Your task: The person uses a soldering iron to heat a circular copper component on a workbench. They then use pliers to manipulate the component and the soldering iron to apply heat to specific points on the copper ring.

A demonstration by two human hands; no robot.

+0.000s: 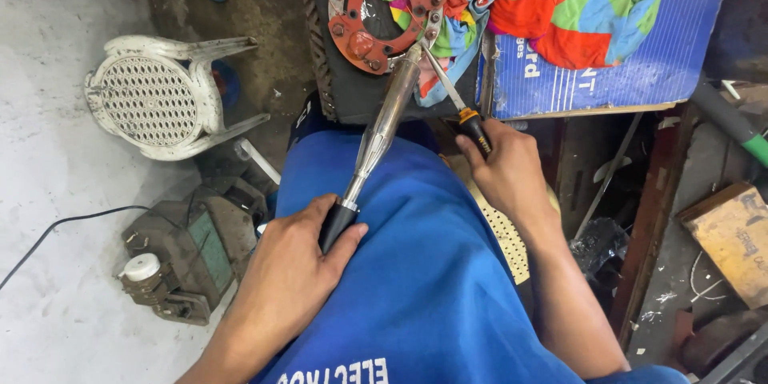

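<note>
Gripping two tools against the red ring (386, 12) at twelve o'clock.
My left hand (300, 264) clamps the metal tool's (380, 128) black handle; my right hand (504, 172) clamps the screwdriver (460, 108).

**Cluttered workshop corner, pale concrete floor**

Rough grey floor (56, 112), stained and dusty, darker and dirtier toward the top. White plastic chair (156, 96) tipped on its side, lattice seat facing up. Just below, a grimy green machine (188, 252) with a white cap, black cable (56, 228) trailing left across the floor. Blue printed cardboard (640, 64) lying on a wooden bench (648, 192), bright patchwork cloth (576, 0) heaped on top. Brown box (732, 236) at right, scraps and white chips scattered nearby. Flat, even light, soft shadows.
</note>
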